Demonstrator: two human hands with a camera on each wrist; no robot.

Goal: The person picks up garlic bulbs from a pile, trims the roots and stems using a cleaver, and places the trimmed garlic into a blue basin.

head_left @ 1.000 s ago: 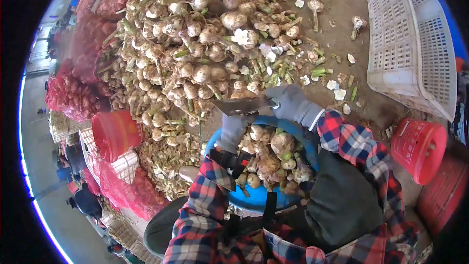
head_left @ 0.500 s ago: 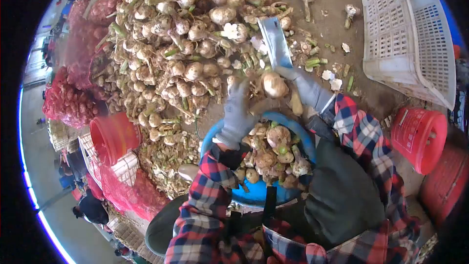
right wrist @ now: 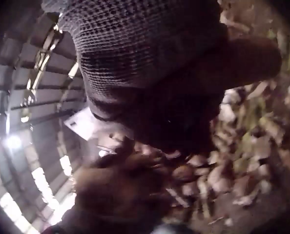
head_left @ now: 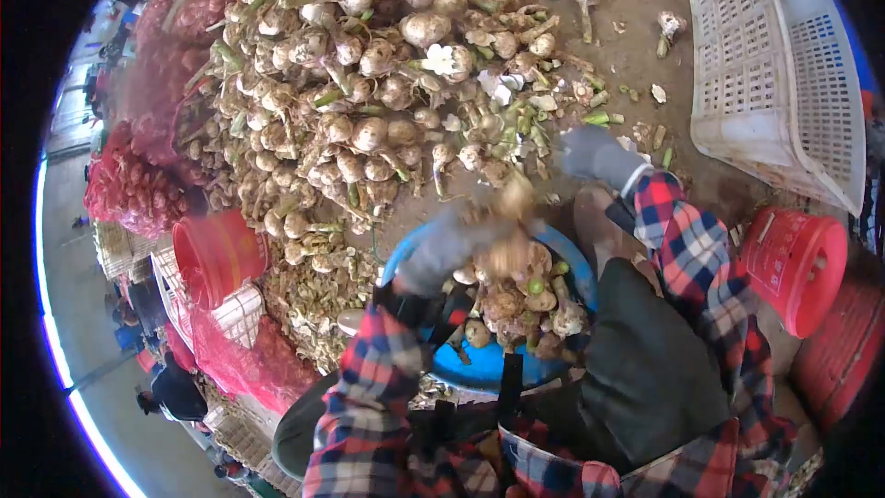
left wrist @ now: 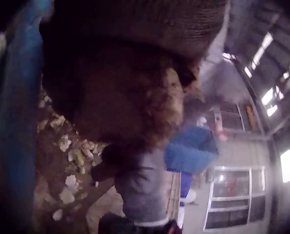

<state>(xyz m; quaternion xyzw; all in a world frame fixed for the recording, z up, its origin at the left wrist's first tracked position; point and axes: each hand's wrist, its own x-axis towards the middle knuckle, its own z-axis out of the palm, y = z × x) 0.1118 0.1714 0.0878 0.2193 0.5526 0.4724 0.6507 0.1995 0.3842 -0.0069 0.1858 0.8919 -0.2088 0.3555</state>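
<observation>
My gloved left hand [head_left: 452,247], blurred by motion, is over the blue tub [head_left: 579,263] with a blurred garlic bulb [head_left: 502,244] at its fingers. In the left wrist view the glove [left wrist: 140,24] is dark, with the bulb's lit side [left wrist: 169,97] below it. My gloved right hand [head_left: 599,157] is past the tub's far right rim. It grips a knife, whose bright blade [right wrist: 84,124] juts out beside the glove in the right wrist view; the head view hides it. Trimmed garlic bulbs [head_left: 507,300] fill part of the tub.
A large heap of garlic [head_left: 369,129] with stems spreads ahead and left. Cut stems [head_left: 604,117] and skins litter the floor. A white crate [head_left: 747,83] stands at right, near a red bucket [head_left: 793,267]. Another red bucket [head_left: 217,258] and net sacks [head_left: 134,189] are at left.
The knife was across both hands, then pointed away from me, and is now out of the head view. My left hand has moved back over the tub with garlic; the right has shifted rightward.
</observation>
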